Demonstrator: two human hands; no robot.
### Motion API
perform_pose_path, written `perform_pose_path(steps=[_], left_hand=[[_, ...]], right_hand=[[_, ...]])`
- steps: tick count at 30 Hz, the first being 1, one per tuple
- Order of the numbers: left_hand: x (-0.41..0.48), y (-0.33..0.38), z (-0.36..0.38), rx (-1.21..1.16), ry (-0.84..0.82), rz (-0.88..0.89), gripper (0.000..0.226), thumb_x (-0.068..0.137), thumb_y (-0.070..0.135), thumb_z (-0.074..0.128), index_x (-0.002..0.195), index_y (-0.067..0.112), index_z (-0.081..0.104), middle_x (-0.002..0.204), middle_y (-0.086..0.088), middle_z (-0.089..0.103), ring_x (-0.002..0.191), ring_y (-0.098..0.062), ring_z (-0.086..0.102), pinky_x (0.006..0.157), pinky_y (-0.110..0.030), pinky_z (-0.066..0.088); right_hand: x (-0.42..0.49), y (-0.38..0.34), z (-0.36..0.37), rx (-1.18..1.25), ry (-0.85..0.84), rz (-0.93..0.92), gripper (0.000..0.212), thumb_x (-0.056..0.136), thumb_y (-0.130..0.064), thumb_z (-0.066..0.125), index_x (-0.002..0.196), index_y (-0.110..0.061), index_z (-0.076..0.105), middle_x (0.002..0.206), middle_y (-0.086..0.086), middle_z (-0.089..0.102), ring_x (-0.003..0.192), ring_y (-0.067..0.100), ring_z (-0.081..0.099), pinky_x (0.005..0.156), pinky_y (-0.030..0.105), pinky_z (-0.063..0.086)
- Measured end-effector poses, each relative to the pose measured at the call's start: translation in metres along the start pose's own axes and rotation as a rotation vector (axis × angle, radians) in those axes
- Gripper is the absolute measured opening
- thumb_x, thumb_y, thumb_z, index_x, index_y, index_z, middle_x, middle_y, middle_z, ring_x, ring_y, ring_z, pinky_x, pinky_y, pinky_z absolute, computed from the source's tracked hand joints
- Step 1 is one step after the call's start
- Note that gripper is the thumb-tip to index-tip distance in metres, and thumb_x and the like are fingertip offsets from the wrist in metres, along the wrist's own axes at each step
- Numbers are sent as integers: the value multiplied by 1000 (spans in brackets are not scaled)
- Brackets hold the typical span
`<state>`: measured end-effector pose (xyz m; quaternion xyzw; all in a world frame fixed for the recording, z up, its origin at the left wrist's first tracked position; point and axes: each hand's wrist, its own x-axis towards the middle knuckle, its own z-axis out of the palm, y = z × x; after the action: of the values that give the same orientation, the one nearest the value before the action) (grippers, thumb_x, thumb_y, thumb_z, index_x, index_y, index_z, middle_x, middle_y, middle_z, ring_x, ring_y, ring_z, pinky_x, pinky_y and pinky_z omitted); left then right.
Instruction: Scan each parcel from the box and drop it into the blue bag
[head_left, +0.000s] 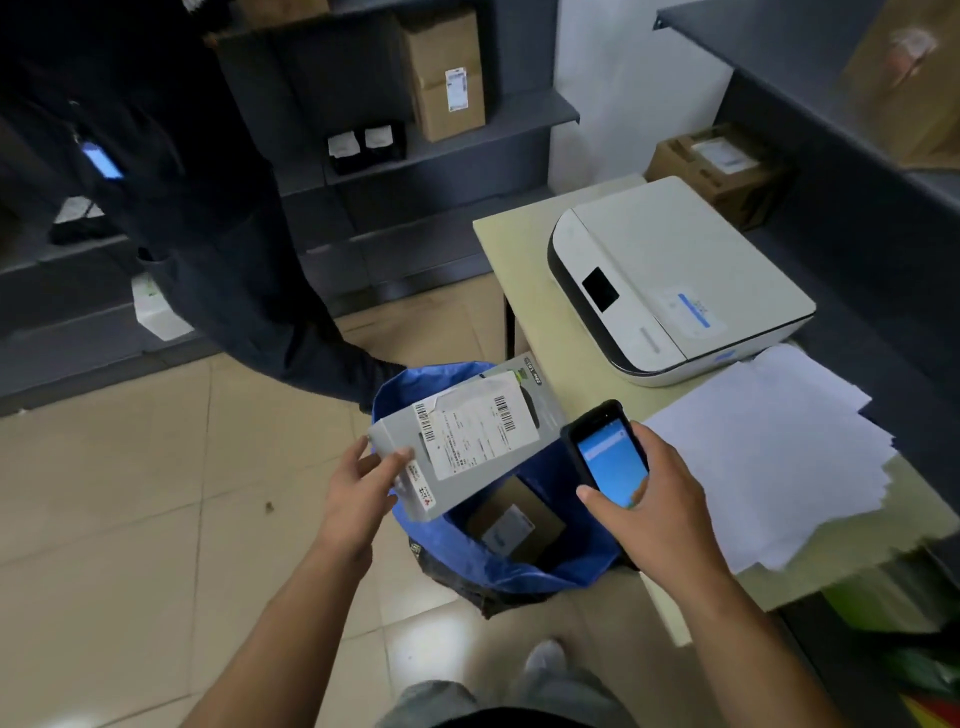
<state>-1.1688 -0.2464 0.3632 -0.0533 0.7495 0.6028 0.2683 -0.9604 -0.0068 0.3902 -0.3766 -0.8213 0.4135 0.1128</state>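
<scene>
Left hand (363, 480) pinches parcel (457, 434) by its corner over bag (519, 571), looks light, stiff; right hand (660, 499) grips scanner (608, 457).

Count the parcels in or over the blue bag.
2. The left hand grips a grey parcel above the blue bag; a brown parcel lies inside the bag. Others may be hidden under it. The right hand holds a scanner, not a parcel.
</scene>
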Motion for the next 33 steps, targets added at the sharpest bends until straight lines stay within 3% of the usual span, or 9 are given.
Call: perform_pose_path(steps=[3,8,10,14,18,21,24,28,33], left_hand=[[18,-3,8,17,3,-39,64,93,27,74,150,21,45,118,-1,76,112,-22,70,96,-46,55],[53,-15,17,100,-22,-78,54,90,21,78,136,26,50,129,-9,68,118,-28,65,101,-55,53],[69,-20,19,158,-56,-86,63,89,21,79,144,23,49,127,-8,69,119,-29,64,104,-57,51],[116,-25,21,313,-160,-36,52,85,27,82,131,33,58,117,1,73,111,-24,68,98,-52,56],[170,-28,25,470,-264,-24,84,67,54,81,143,37,48,122,4,70,112,-21,68,93,-53,58],[219,-41,29,542,-293,-49,83,63,60,80,138,44,47,124,8,65,113,-17,66,96,-50,58],[266,-65,34,565,-284,-132,95,57,64,77,143,37,47,130,2,65,115,-23,65,99,-50,56],[318,-110,45,596,-236,-222,94,64,58,76,148,29,44,136,-1,61,116,-29,64,97,-51,57],[369,-178,70,575,-156,-314,89,72,50,74,149,21,41,133,-8,60,113,-31,63,96,-51,57]], right_hand=[[10,5,9,-1,-21,27,89,69,-51,82,142,-37,33,116,-16,44,102,8,51,71,13,42],[16,22,25,23,3,108,89,67,-53,82,140,-39,33,117,-16,46,103,8,52,75,20,50],[19,27,37,-8,6,138,91,67,-54,83,140,-39,31,119,-15,46,104,9,51,77,22,53],[33,32,71,-51,11,185,95,66,-53,84,142,-39,29,124,-13,46,108,8,50,85,30,55],[55,35,108,-56,56,233,93,64,-53,84,140,-37,34,123,-12,50,107,9,52,86,35,53],[71,40,142,-26,95,258,90,65,-52,84,139,-39,35,119,-14,50,102,7,52,82,30,51],[86,49,176,-32,108,276,94,65,-51,85,143,-34,35,119,-12,49,103,9,51,81,25,45],[101,70,219,-46,116,292,96,67,-48,84,147,-30,32,127,-12,46,105,3,44,73,5,33],[108,103,260,-31,78,325,97,65,-54,81,145,-40,30,116,-25,39,97,0,47,68,7,32]])
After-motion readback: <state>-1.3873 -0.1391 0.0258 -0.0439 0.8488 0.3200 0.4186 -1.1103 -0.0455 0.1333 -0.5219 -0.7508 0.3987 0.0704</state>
